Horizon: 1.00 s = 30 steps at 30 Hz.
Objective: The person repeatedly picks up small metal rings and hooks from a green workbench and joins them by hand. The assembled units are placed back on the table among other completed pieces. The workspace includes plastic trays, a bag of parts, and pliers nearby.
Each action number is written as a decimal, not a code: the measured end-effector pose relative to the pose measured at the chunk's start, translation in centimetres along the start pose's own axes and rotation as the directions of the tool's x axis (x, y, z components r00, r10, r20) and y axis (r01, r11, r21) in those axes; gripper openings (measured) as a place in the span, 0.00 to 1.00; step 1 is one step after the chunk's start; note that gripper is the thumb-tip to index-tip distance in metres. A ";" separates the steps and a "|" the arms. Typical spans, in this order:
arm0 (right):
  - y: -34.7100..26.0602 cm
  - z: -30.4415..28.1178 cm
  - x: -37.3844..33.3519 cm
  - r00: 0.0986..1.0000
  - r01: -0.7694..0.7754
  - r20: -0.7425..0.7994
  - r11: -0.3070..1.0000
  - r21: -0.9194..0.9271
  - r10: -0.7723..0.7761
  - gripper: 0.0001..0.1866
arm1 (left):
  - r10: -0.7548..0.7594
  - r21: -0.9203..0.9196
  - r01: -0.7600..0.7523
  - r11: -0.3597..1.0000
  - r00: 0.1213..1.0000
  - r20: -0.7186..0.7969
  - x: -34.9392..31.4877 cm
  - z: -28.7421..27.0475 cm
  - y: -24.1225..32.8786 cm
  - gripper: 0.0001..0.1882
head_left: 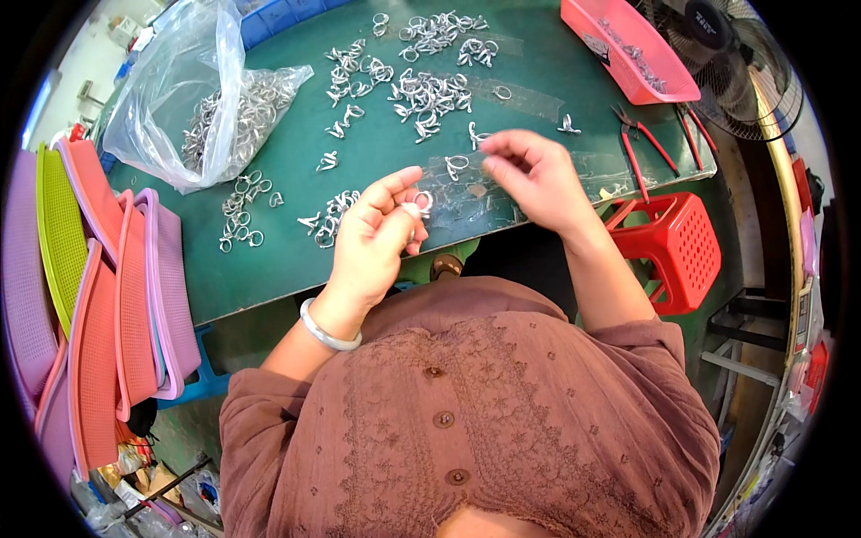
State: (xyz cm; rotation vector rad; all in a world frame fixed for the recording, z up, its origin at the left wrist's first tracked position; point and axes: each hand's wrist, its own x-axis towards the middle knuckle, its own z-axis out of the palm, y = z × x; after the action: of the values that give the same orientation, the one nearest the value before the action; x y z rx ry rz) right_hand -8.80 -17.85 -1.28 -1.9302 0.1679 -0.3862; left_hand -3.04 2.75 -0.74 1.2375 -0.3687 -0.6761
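Note:
My left hand (372, 233), with a pale bangle (330, 328) at the wrist, is raised over the table's near edge and closed on a silver ring (423, 201) between thumb and fingers. To its right, my right hand (536, 184) is held over the table with bent fingers, the thumb close to the fingertips. What these fingers hold, if anything, I cannot make out. One silver ring (475, 136) stands right beside its fingertips, and another ring (456, 167) lies between both hands on clear tape. Behind my left hand sits a small heap of rings (334, 218).
More ring piles (432, 93) lie across the green table (296, 134). A clear bag of rings (235, 117) is at left, a pink basket (574, 20) at far right. Red-handled pliers (635, 148) lie near a fan (717, 45). A red stool (686, 255) and stacked baskets (94, 359) flank me.

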 end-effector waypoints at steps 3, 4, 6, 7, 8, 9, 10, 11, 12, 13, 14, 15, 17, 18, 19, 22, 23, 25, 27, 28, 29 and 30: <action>1.3 -0.8 1.7 0.969 0.183 -0.084 0.901 -0.394 -0.233 0.09 | -0.199 -0.292 0.197 0.936 0.980 0.022 0.2 -0.8 0.3 0.19; 1.4 -0.8 1.9 0.969 0.182 -0.073 0.881 -0.437 -0.237 0.09 | -0.218 -0.352 0.224 0.909 0.974 0.058 0.3 -1.0 0.3 0.18; 1.6 -0.7 2.2 0.969 0.180 -0.052 0.836 -0.518 -0.241 0.08 | -0.248 -0.465 0.280 0.840 0.960 0.131 0.4 -1.3 0.2 0.19; 1.7 -0.7 2.3 0.967 0.198 -0.032 0.829 -0.523 -0.251 0.09 | -0.266 -0.509 0.302 0.806 0.953 0.144 0.5 -1.4 -0.1 0.17; 1.7 -0.7 2.5 0.965 0.215 -0.012 0.822 -0.528 -0.261 0.09 | -0.269 -0.518 0.310 0.797 0.951 0.155 0.5 -1.5 -0.1 0.16; 1.9 -0.7 2.6 0.963 0.233 0.008 0.815 -0.531 -0.270 0.09 | -0.272 -0.527 0.318 0.788 0.948 0.165 0.5 -1.5 -0.1 0.15; 2.1 -0.8 2.7 0.959 0.241 0.001 0.820 -0.518 -0.282 0.08 | -0.276 -0.535 0.327 0.779 0.945 0.176 0.5 -1.6 -0.2 0.14; 2.5 -0.9 2.9 0.956 0.250 -0.006 0.826 -0.505 -0.293 0.08 | -0.271 -0.518 0.322 0.792 0.947 0.175 0.5 -1.6 -0.4 0.14; 2.6 -0.9 3.0 0.952 0.259 -0.013 0.831 -0.492 -0.305 0.07 | -0.265 -0.502 0.317 0.805 0.948 0.174 0.5 -1.7 -0.5 0.13; 2.6 -1.0 3.0 0.970 0.212 -0.032 0.897 -0.388 -0.243 0.06 | -0.260 -0.485 0.312 0.817 0.950 0.173 0.6 -1.7 -0.6 0.12; 2.6 -1.1 3.0 0.983 0.159 -0.044 0.948 -0.277 -0.178 0.06 | -0.259 -0.475 0.308 0.825 0.951 0.168 0.6 -1.6 -0.5 0.12; 2.5 -1.1 2.9 0.992 0.104 -0.047 0.981 -0.162 -0.113 0.05 | -0.256 -0.464 0.302 0.832 0.953 0.161 0.5 -1.4 -0.3 0.12; 1.5 -1.1 2.8 0.998 0.007 0.055 0.993 0.117 -0.013 0.05 | -0.256 -0.430 0.294 0.854 0.956 0.145 0.5 -1.0 0.1 0.13; 0.9 -1.0 2.6 0.993 -0.055 0.113 0.967 0.249 0.027 0.05 | -0.259 -0.405 0.293 0.866 0.956 0.138 0.6 -0.7 0.3 0.13; 0.4 -0.9 2.3 0.992 -0.046 0.129 0.962 0.269 0.012 0.05 | -0.263 -0.380 0.293 0.878 0.956 0.130 0.6 -0.5 0.5 0.13; -1.1 -0.2 1.4 0.983 -0.025 0.179 0.954 0.298 -0.030 0.06 | -0.279 -0.261 0.296 0.919 0.955 0.100 0.8 0.2 0.9 0.14; -1.6 0.0 1.1 0.980 -0.019 0.196 0.958 0.286 -0.039 0.06 | -0.262 -0.237 0.277 0.931 0.961 0.090 0.9 0.5 1.0 0.13; -2.5 0.2 0.8 0.967 -0.024 0.251 0.966 0.256 -0.042 0.07 | -0.227 -0.187 0.237 0.953 0.971 0.073 1.0 1.0 1.0 0.12; -2.4 0.9 0.6 0.967 -0.021 0.247 0.958 0.286 -0.053 0.07 | -0.187 -0.128 0.194 0.973 0.980 0.066 1.1 1.0 0.8 0.10; -2.3 1.1 0.5 0.968 -0.019 0.245 0.954 0.300 -0.058 0.08 | -0.166 -0.097 0.172 0.980 0.984 0.064 1.1 1.0 0.6 0.10; -2.4 1.3 0.4 0.965 -0.021 0.255 0.952 0.305 -0.061 0.09 | -0.168 -0.087 0.172 0.981 0.985 0.049 1.2 0.9 0.4 0.07; -2.4 1.3 0.4 0.965 -0.027 0.256 0.950 0.312 -0.057 0.09 | -0.172 -0.097 0.175 0.980 0.984 0.043 1.2 0.8 0.3 0.07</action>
State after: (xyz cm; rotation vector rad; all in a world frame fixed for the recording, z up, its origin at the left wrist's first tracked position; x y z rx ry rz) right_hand -8.13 -15.86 0.58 -1.6484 -0.0793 -0.1514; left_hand -2.51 1.41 -0.33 1.1720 -0.2540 -0.8566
